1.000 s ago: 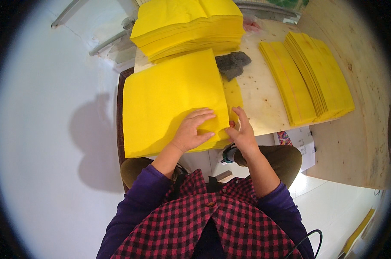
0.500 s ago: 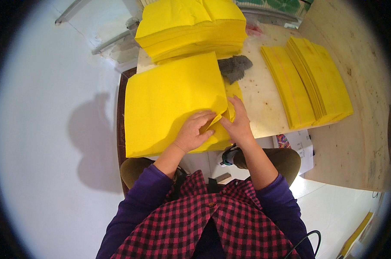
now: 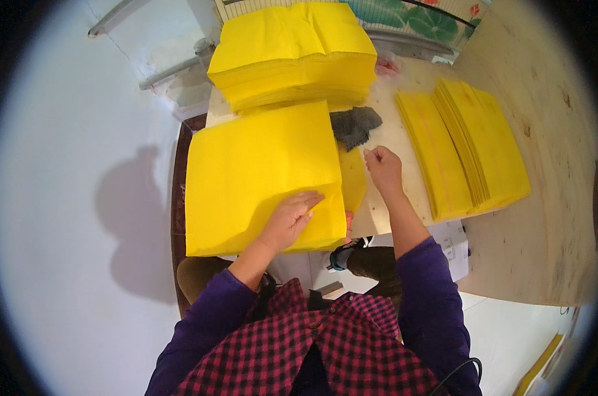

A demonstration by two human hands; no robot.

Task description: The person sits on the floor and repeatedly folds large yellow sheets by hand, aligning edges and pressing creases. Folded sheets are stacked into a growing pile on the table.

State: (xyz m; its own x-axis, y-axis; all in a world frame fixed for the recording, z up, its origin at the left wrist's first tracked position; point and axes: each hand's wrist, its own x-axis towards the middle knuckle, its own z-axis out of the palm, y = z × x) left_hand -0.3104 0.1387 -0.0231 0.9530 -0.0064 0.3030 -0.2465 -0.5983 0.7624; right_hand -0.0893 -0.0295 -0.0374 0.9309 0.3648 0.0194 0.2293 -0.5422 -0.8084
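Note:
A large yellow fabric sheet [image 3: 259,165] lies in front of me on top of a layer of the same material. Flat on its right part rests my left hand [image 3: 290,220], fingers stretched out towards the right edge. A narrower yellow strip [image 3: 353,178] shows from under the sheet's right side. Beside that strip, my right hand [image 3: 385,171] is closed with its fingertips curled together; whatever they may hold is hidden. A crumpled dark grey cloth [image 3: 357,125] lies just beyond the strip. Something small and orange-red [image 3: 349,224] peeks out at the sheet's lower right edge.
A tall stack of yellow sheets [image 3: 292,72] stands at the back of the wooden table [image 3: 388,119]. Two folded yellow bundles [image 3: 437,155] lie to the right, near a plywood panel [image 3: 536,145]. A white wall [image 3: 55,198] bounds the left side.
My right hand has left the sheet's right edge and moved right, its fingers now closed. The lifted edge lies down again, with my left hand flatter on it. The view has tilted slightly.

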